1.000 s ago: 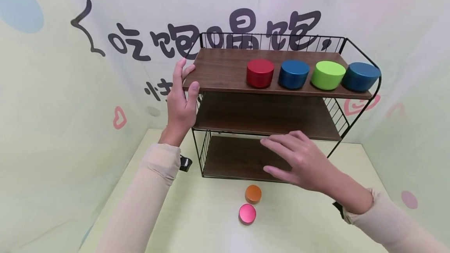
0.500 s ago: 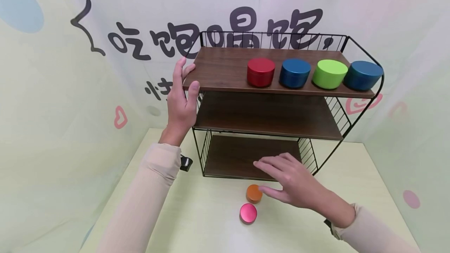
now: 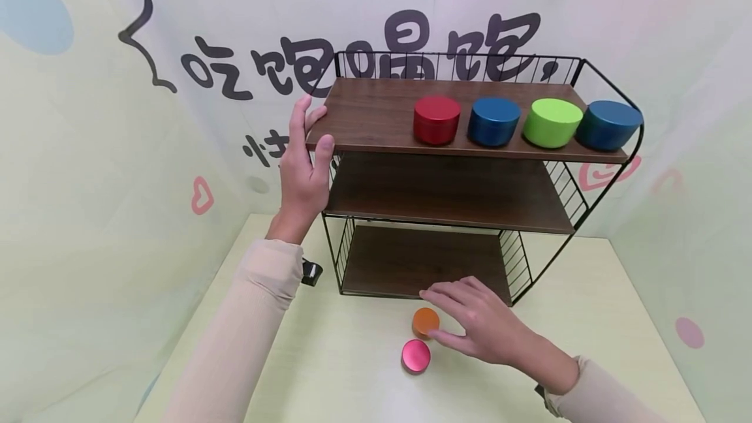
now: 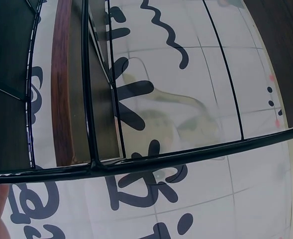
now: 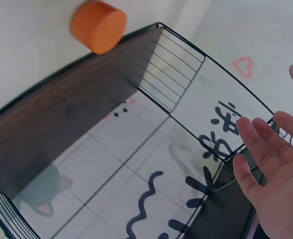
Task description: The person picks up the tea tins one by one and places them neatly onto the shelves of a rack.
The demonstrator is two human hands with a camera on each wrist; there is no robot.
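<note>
Orange tin [image 5: 98,26] nr shelf rack [image 5: 136,89].

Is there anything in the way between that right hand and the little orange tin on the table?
Nothing visible. The right hand hovers open just beside the orange tin, with only bare table between them; the pink tin sits nearer the camera.

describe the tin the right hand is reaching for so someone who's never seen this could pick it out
Start at the three-tier wire shelf on the pale green table. On the tabletop just in front of its bottom board sit two small round tins, one behind the other. The one meant is the orange tin, nearer the shelf and right beside the right hand; its neighbour, the pink tin, lies closer to the person.
</note>
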